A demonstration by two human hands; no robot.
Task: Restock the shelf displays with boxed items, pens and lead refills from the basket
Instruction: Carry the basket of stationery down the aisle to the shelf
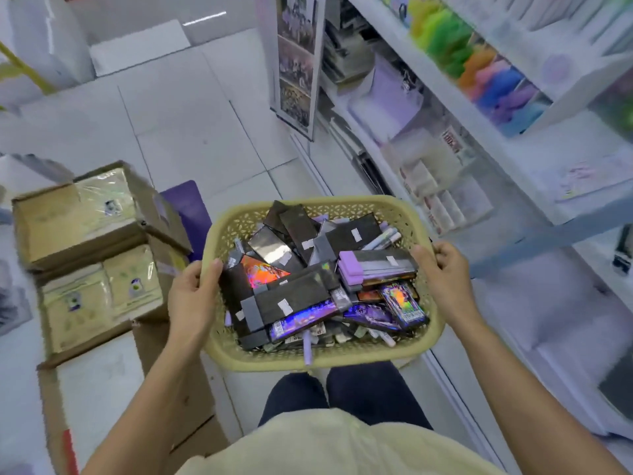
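Basket held w/ both hands, beside the shelf.
L hand (191, 296) & R hand (445, 272) each have fingers curled tight round opposite side rims of the tan basket (342, 359), held off the floor in front of the person. It's piled w/ dark boxed items (291, 299), pens (387, 234) among them. Shelf displays (445, 97) close on the R; open cardboard boxes (92, 241) on the floor, L.

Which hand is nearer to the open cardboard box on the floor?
Left. The left hand grips the left rim of the basket, just right of the cardboard box; the right hand grips the opposite rim, with the whole basket between.
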